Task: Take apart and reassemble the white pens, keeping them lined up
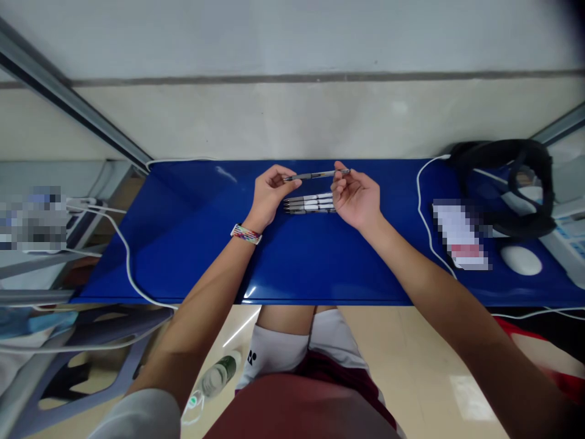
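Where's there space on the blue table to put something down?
The biggest bare patch of the shiny blue table lies left of the left hand. There's room too between the bare forearms, nearer you than the white-and-grey pens. The right end looks crowded: thin white cable, blurred flat rectangle, black padded band, white oval.

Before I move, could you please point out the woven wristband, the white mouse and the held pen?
Woven wristband [246, 234]: head view, its patterned band.
White mouse [521, 260]: head view, its top.
Held pen [315, 175]: head view, middle of its barrel.
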Action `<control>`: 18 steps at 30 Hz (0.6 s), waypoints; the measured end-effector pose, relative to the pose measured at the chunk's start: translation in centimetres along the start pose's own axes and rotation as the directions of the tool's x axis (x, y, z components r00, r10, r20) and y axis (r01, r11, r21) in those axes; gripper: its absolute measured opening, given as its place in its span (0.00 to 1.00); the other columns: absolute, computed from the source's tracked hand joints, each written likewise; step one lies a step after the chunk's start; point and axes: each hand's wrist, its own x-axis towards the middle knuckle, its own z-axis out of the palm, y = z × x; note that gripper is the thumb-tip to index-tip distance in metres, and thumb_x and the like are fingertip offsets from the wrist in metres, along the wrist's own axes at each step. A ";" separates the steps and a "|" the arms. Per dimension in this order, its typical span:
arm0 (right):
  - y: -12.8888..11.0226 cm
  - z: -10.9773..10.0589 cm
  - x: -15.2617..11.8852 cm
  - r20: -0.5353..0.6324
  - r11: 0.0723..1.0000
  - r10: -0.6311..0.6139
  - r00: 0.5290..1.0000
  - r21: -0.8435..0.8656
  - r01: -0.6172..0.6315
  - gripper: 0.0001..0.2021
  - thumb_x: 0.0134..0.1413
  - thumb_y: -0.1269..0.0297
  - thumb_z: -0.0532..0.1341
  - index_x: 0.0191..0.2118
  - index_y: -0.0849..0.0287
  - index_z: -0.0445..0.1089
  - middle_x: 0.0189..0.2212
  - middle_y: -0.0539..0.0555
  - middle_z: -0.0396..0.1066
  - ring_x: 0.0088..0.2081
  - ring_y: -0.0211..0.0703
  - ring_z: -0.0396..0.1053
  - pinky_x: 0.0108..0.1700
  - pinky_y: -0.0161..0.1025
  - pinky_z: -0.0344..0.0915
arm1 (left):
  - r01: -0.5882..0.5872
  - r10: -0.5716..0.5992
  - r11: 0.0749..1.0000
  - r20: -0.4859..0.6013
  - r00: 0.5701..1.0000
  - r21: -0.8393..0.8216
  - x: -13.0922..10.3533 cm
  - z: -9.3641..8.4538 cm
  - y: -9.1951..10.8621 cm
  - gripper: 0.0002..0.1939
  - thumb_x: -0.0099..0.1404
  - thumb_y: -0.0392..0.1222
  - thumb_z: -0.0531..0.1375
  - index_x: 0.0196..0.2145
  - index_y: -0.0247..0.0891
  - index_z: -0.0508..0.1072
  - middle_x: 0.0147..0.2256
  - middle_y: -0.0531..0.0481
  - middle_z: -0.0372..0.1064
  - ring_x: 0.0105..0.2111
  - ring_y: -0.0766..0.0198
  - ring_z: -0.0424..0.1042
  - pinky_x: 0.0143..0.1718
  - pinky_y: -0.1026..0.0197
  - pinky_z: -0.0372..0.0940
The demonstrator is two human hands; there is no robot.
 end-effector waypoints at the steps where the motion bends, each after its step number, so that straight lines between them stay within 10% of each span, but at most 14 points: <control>1: 0.0 0.1 -0.1 -0.010 1.000 0.000 1.000 -0.002 0.000 0.10 0.65 0.65 0.65 0.50 0.56 0.78 0.34 0.49 0.82 0.31 0.37 0.79 0.34 0.31 0.80 | 0.003 -0.003 1.000 -0.002 1.000 -0.006 0.0 0.0 0.0 0.15 0.55 0.43 0.80 0.36 0.42 0.80 0.33 0.53 0.76 0.34 0.65 0.74 0.39 0.60 0.70; 18: 0.1 0.8 -0.6 -0.039 0.998 0.014 0.999 0.067 -0.011 0.09 0.63 0.68 0.65 0.48 0.58 0.77 0.30 0.49 0.80 0.27 0.34 0.76 0.32 0.28 0.78 | 0.019 -0.020 0.998 0.012 1.000 0.059 -0.3 -0.2 0.3 0.15 0.58 0.45 0.79 0.37 0.42 0.80 0.34 0.52 0.75 0.33 0.64 0.72 0.38 0.58 0.66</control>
